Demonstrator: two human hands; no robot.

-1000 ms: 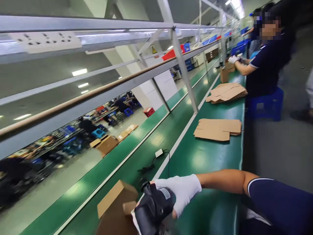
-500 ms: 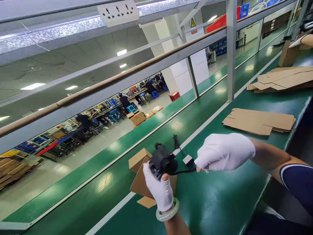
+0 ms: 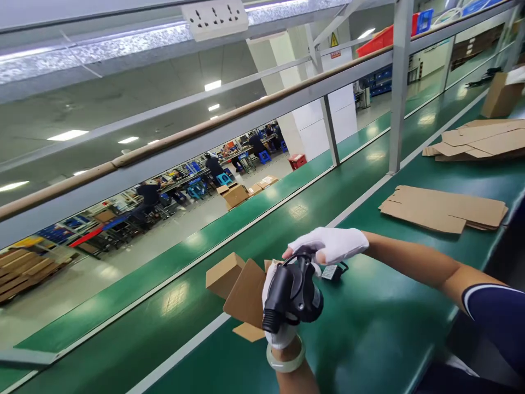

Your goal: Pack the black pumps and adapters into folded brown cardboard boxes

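My left hand (image 3: 283, 335), white-gloved with fingertips bare and a pale bangle at the wrist, is wrapped round a black pump (image 3: 301, 293) from behind and below. The pump is tilted, its ribbed round spout pointing down to the left. At its upper end my right hand (image 3: 328, 244), gloved likewise, closes its fingers on the pump, where a black cord (image 3: 292, 255) loops over. Just below the right hand, a black power adapter (image 3: 331, 273) with a white label lies on the green bench. Behind my left hand stands an open cardboard box (image 3: 246, 295), partly hidden.
Flat cardboard blanks (image 3: 443, 209) lie to the right, with a larger stack (image 3: 484, 139) beyond. A green conveyor (image 3: 197, 298) runs diagonally past the bench (image 3: 389, 323). A metal post (image 3: 400, 93) and a rail cross the view; a socket strip (image 3: 215, 19) hangs overhead.
The pump has been turned over, its spout now facing down towards me. My right hand has moved left from the outstretched cord onto the pump's top.
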